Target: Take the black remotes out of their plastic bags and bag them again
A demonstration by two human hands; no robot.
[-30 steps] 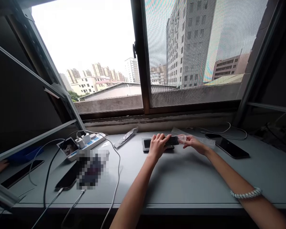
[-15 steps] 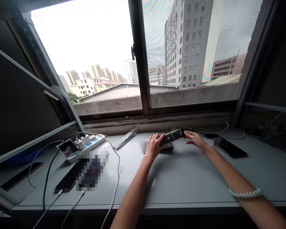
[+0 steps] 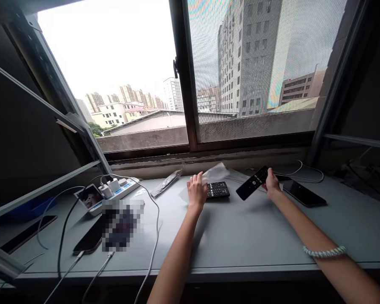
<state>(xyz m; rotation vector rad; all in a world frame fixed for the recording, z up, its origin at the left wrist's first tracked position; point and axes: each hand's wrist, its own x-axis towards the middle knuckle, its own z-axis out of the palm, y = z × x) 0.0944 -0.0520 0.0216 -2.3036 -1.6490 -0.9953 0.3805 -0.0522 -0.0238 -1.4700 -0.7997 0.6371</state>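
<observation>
A black remote control [image 3: 252,183] is in my right hand [image 3: 271,184], whose fingers are closed on its upper end; it is held tilted above the desk. My left hand [image 3: 196,192] grips a clear plastic sleeve [image 3: 218,171], which sticks out to the right from its fingertips and looks limp. Just right of and below that hand, black remotes [image 3: 219,190] lie side by side on the desk, partly hidden by my fingers. More clear plastic shows on the desk behind the held remote and beside my left wrist.
A wrapped item in clear plastic [image 3: 166,184] lies near the window sill. On the left are a power strip [image 3: 122,192] with chargers, white cables [image 3: 157,228] and a dark phone [image 3: 90,236]. Another black phone [image 3: 305,193] lies at right. The desk's front edge [image 3: 253,270] runs below my arms.
The remote has come away from my left hand and moved right in my right hand, with its button face now showing bare. The plastic sleeve stays at my left hand.
</observation>
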